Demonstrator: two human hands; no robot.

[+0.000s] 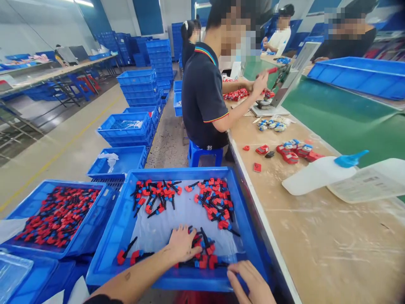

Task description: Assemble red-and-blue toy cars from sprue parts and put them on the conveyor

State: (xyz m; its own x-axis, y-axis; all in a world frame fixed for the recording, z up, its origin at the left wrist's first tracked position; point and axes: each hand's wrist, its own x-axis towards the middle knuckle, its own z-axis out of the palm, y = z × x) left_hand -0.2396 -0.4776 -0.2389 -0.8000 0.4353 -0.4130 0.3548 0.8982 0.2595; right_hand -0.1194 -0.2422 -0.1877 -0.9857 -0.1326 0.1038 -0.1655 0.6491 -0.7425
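Observation:
My left hand (183, 245) lies palm down with its fingers spread over a cluster of small red, blue and black plastic parts (207, 247) at the near side of a blue tray (182, 172). Some of the parts under the palm are hidden. At the tray's near right corner is my right hand (249, 282), its fingers loosely bent and apart, with nothing visible in them. More such parts (158, 194) lie in groups along the tray's far side, on a whitish sheet (167, 226).
A fuller blue crate (60, 219) of similar parts stands at left, near stacked crates (137, 88). The workbench (316, 236) on the right carries white bottles (319, 173) and red pieces (289, 152). A seated co-worker (202, 88) handles a bench press (278, 93) ahead.

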